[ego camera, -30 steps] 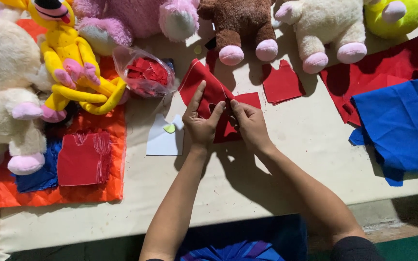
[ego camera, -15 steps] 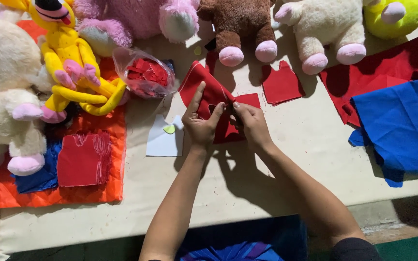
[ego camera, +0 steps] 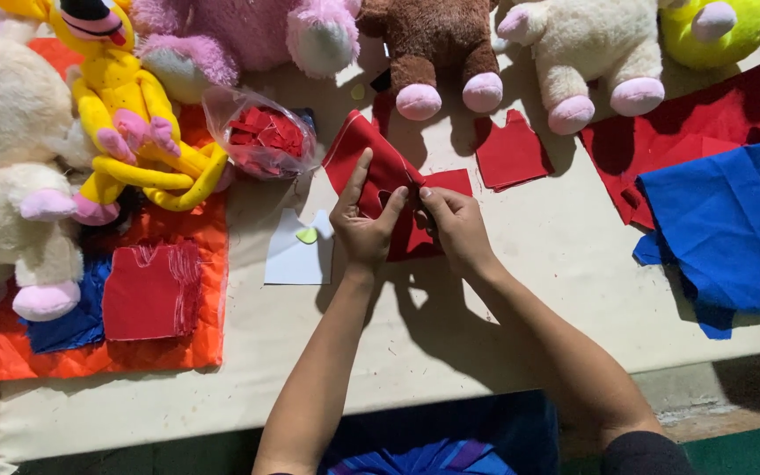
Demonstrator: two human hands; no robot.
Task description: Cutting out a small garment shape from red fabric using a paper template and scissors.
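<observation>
My left hand (ego camera: pixel 361 227) and my right hand (ego camera: pixel 455 224) both pinch a piece of red cloth (ego camera: pixel 364 154) lifted a little above the cream table (ego camera: pixel 398 343). The left index finger points up along the cloth. More red cloth (ego camera: pixel 428 236) lies flat under the hands. A white paper pattern (ego camera: pixel 290 257) with a small yellow-green piece (ego camera: pixel 307 235) on it lies just left of my left hand.
Plush toys line the far edge: yellow (ego camera: pixel 125 97), pink (ego camera: pixel 248 35), brown (ego camera: pixel 433 44), cream (ego camera: pixel 591 48). A clear bag of red scraps (ego camera: pixel 261 136) sits nearby. Stacked red cut pieces (ego camera: pixel 151 290) lie on orange fabric (ego camera: pixel 195 343) at left. Blue cloth (ego camera: pixel 732 229) lies right.
</observation>
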